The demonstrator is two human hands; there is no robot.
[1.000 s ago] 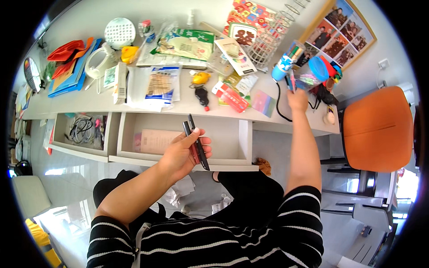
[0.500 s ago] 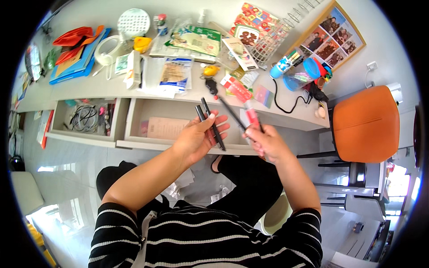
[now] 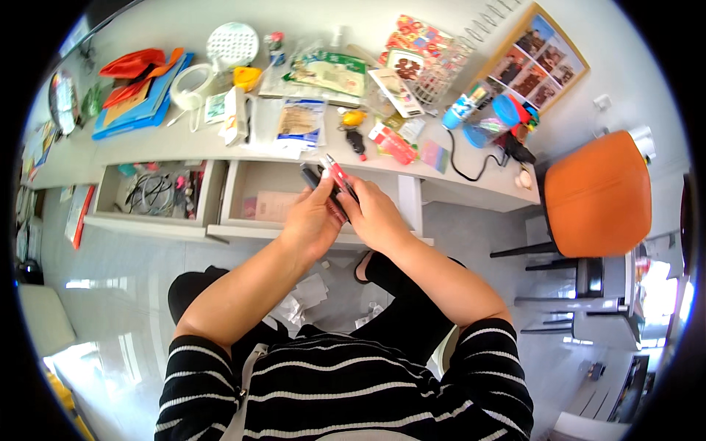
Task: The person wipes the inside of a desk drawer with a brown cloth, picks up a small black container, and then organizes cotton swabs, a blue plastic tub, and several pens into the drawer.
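Observation:
My two hands meet above the open right drawer [image 3: 235, 192]. In my closed left hand [image 3: 305, 224] are black pens [image 3: 310, 176], their ends sticking out past the thumb. My right hand [image 3: 379, 220] is closed around a red and white pen [image 3: 336, 170] and presses it against the black pens. A dark pen also lies by the right fingers, partly hidden. Beneath my hands, a pale pink notebook [image 3: 272, 206] rests in the drawer.
Cables [image 3: 151, 191] fill the open left drawer. On the desk lie blue folders [image 3: 140, 117], a plastic packet [image 3: 300, 121], a red packet [image 3: 393, 143] and a pen cup [image 3: 457, 112]. An orange chair [image 3: 597, 195] stands right; papers [image 3: 305, 295] lie on the floor.
My right hand has moved left with its pens and joined my left hand. The left hand's fingers, spread before, have curled round the black pens. The view has shifted slightly.

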